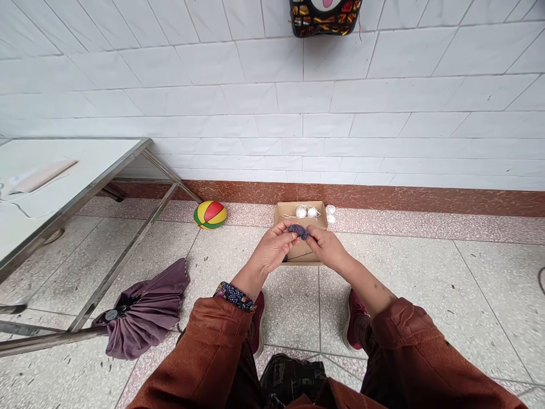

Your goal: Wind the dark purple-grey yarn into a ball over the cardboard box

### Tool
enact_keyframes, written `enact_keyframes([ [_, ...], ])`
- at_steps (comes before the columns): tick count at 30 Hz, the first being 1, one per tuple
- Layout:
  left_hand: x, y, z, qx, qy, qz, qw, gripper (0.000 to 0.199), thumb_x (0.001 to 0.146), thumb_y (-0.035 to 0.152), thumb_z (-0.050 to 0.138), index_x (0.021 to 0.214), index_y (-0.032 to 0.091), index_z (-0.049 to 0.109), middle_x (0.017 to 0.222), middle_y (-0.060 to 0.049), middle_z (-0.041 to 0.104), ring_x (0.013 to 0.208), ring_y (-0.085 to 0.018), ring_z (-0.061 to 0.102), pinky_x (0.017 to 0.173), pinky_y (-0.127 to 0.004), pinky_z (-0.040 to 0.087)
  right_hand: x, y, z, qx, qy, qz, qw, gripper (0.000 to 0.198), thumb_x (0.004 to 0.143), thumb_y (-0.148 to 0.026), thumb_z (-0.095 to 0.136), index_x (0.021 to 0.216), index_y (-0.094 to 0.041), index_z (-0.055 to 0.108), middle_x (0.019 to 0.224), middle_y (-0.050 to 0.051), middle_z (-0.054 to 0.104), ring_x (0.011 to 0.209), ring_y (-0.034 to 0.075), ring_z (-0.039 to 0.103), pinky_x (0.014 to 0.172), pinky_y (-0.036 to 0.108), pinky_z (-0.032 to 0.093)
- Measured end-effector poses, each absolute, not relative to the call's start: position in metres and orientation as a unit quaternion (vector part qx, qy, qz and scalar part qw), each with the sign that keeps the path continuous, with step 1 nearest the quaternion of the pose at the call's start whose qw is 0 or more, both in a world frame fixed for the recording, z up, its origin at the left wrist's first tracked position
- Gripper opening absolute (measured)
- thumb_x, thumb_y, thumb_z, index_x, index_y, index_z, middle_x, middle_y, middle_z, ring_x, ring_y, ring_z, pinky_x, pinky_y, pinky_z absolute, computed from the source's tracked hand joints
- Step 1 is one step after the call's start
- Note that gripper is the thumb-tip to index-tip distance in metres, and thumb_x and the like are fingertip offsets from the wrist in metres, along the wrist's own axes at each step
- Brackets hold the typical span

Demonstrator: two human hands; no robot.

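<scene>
Between both hands, above the cardboard box, is a small bunched bundle of dark purple-grey yarn (299, 231). My left hand (279, 244) pinches its left end between thumb and fingers. At the other end, my right hand (326, 245) grips it with closed fingertips. Below them, the shallow brown cardboard box (280, 210) stands on the floor and is partly hidden by my hands. Two white yarn balls (306, 212) with loose strands lie at its back. A thin dark strand (300, 255) crosses the box floor near the front.
More white balls (331, 214) sit right of the box, by the wall. A colourful ball (210, 215) and a folded purple umbrella (147, 312) lie to the left, near a metal-framed table (72, 199). A black basket (326, 23) hangs on the tiled wall.
</scene>
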State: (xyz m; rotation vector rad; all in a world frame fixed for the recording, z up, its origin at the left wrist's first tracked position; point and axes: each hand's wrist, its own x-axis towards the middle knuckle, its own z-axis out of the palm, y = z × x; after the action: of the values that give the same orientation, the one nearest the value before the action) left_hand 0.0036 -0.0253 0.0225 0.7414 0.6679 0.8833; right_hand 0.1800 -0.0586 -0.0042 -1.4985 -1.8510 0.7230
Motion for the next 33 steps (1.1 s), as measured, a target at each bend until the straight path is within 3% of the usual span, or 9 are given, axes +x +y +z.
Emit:
enact_keyframes([
  [7, 0.005, -0.026, 0.024, 0.360, 0.322, 0.417, 0.770, 0.028, 0.068, 0.018, 0.084, 0.092, 0.016, 0.071, 0.094, -0.003, 0.071, 0.079, -0.010, 0.062, 0.078, -0.027, 0.048, 0.179, -0.060, -0.006, -0.574, -0.698, 0.283, 0.323, 0.011, 0.097, -0.026, 0.050, 0.092, -0.022, 0.059, 0.071, -0.001, 0.059, 0.062, 0.016, 0.054, 0.059, 0.025, 0.035],
  [12, -0.002, -0.018, 0.021, 0.444, 0.389, 0.449, 0.671, 0.025, 0.067, 0.017, 0.080, 0.090, 0.017, 0.071, 0.089, -0.001, 0.071, 0.083, -0.012, 0.062, 0.083, -0.028, 0.046, 0.181, -0.063, 0.006, -0.499, -0.709, 0.349, 0.357, 0.018, 0.097, -0.032, 0.053, 0.084, -0.022, 0.060, 0.066, -0.004, 0.054, 0.058, 0.013, 0.046, 0.059, 0.025, 0.035],
  [15, -0.005, -0.017, 0.020, 0.510, 0.406, 0.416, 0.635, 0.024, 0.068, 0.018, 0.078, 0.090, 0.017, 0.071, 0.087, -0.001, 0.070, 0.081, -0.012, 0.061, 0.081, -0.028, 0.045, 0.183, -0.064, 0.016, -0.464, -0.691, 0.389, 0.395, 0.019, 0.096, -0.036, 0.055, 0.087, -0.021, 0.063, 0.072, -0.002, 0.058, 0.062, 0.013, 0.049, 0.061, 0.025, 0.039],
  [21, -0.001, -0.028, 0.021, 0.568, 0.365, 0.293, 0.677, 0.021, 0.073, 0.024, 0.077, 0.089, 0.016, 0.066, 0.081, -0.001, 0.066, 0.070, -0.010, 0.057, 0.066, -0.025, 0.043, 0.186, -0.059, 0.014, -0.463, -0.687, 0.322, 0.459, 0.015, 0.094, -0.032, 0.059, 0.084, -0.021, 0.063, 0.083, 0.002, 0.064, 0.080, 0.017, 0.060, 0.076, 0.030, 0.047],
  [28, 0.000, -0.032, 0.029, 0.470, 0.275, 0.311, 0.779, 0.051, 0.072, 0.019, 0.080, 0.120, 0.023, 0.062, 0.102, -0.004, 0.070, 0.082, -0.013, 0.064, 0.072, -0.026, 0.050, 0.180, -0.054, 0.001, -0.489, -0.632, 0.364, 0.479, 0.025, 0.096, -0.043, 0.056, 0.082, -0.023, 0.054, 0.074, -0.001, 0.057, 0.068, 0.015, 0.053, 0.065, 0.028, 0.045],
  [33, -0.002, -0.029, 0.032, 0.401, 0.256, 0.380, 0.794, 0.031, 0.073, 0.019, 0.081, 0.103, 0.017, 0.073, 0.106, -0.007, 0.072, 0.086, -0.014, 0.067, 0.082, -0.029, 0.052, 0.177, -0.056, -0.005, -0.487, -0.621, 0.437, 0.432, 0.027, 0.101, -0.048, 0.043, 0.090, -0.024, 0.049, 0.073, -0.002, 0.057, 0.061, 0.014, 0.053, 0.062, 0.029, 0.046],
])
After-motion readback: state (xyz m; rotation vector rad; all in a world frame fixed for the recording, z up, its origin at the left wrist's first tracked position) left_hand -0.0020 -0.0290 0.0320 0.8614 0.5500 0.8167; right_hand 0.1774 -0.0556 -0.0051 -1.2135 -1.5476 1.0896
